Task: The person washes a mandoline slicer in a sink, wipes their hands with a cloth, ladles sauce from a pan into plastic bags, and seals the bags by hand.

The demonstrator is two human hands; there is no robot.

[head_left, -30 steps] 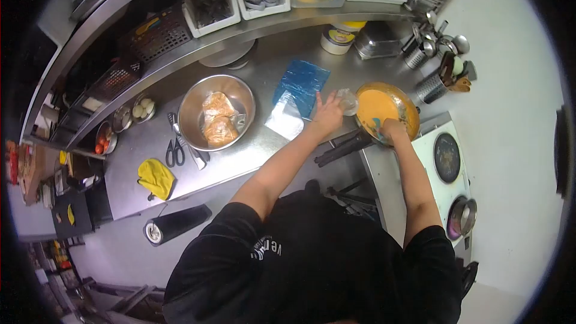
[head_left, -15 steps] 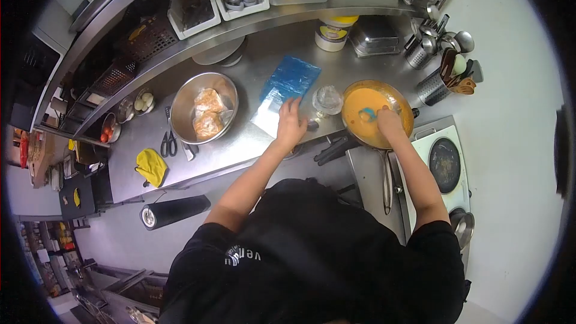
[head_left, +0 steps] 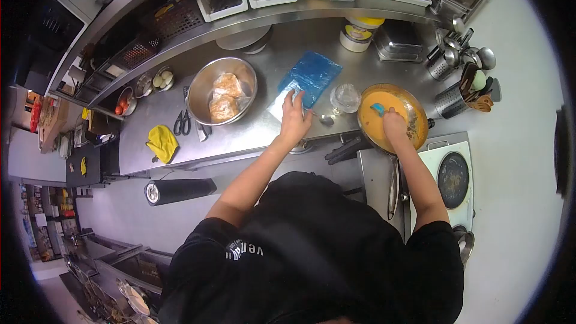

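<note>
My right hand (head_left: 394,126) is closed around a spatula with a blue head (head_left: 377,108), which dips into orange sauce (head_left: 373,129) in a frying pan (head_left: 422,134). The pan's long metal handle (head_left: 393,189) points toward me. Dark patches of pan bottom show right of the hand. My left hand (head_left: 295,121), fingers spread, rests on the near part of a blue and clear plastic bag (head_left: 312,75) lying on the steel counter. Between the hands stands a clear container (head_left: 345,97), with a spoon (head_left: 326,120) near it.
Left on the counter are a metal bowl (head_left: 193,99) with wrapped orange food (head_left: 225,86), scissors (head_left: 182,123) and a yellow cloth (head_left: 162,143). A hot plate (head_left: 453,174) lies right of my arm. Utensil holders (head_left: 451,103) stand by the wall, below a loaded shelf (head_left: 288,13).
The camera view has shifted, so the counter sits further right in it. The spatula head has moved toward the far left of the pan, and more pan bottom shows at the right.
</note>
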